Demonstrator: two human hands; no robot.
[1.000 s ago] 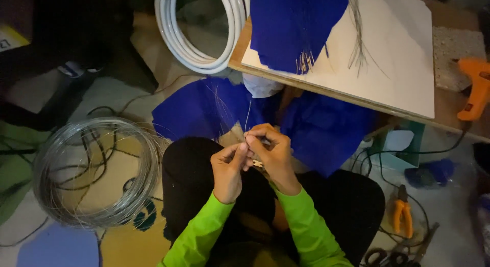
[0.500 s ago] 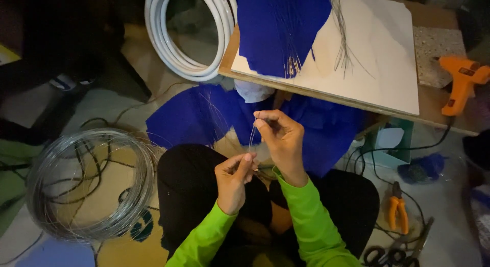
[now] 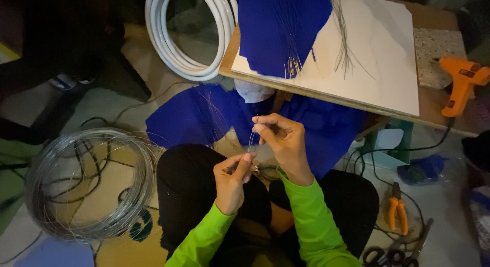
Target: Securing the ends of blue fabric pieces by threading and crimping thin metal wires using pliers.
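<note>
My left hand [image 3: 232, 180] and my right hand [image 3: 285, 143] are raised over my lap, both in bright green sleeves. Each pinches one end of a short thin wire [image 3: 252, 138] that runs between the fingertips, the right hand higher than the left. Under the hands lies blue fabric [image 3: 199, 114] with fine wire strands on it. More blue fabric [image 3: 280, 27] with thin wires stuck along it rests on a white board [image 3: 383, 58] in front of me.
A coil of grey wire [image 3: 87, 185] lies on the floor at left. A coil of white tubing [image 3: 189, 37] sits at the top. An orange glue gun [image 3: 462, 83] rests on the right. Orange pliers [image 3: 397, 213] and black scissors [image 3: 388, 256] lie at lower right.
The two hands were pinched together a second ago. My right hand has since lifted away from the left, drawing the thin wire out between them.
</note>
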